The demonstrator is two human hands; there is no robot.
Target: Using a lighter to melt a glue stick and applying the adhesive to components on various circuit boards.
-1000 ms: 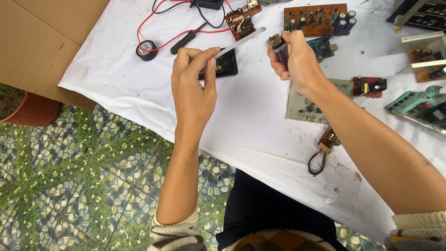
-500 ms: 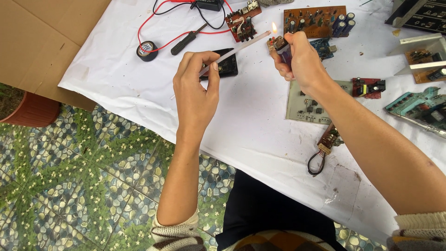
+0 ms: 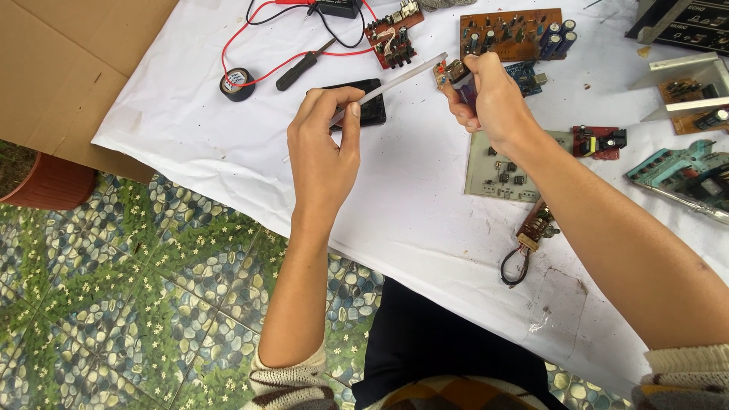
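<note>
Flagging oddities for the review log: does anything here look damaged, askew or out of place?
The white cloth has a torn, stained patch near its front edge. Loose circuit boards lie scattered at odd angles. Left hand holds a white stick; nothing spilled.

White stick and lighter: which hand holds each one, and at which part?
The left hand pinches the white stick at its near end. The right hand grips the lighter around its body; the top shows above the fingers.

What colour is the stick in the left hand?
Translucent white: the stick runs from the left hand toward the right hand. Head view, the only one.
</note>
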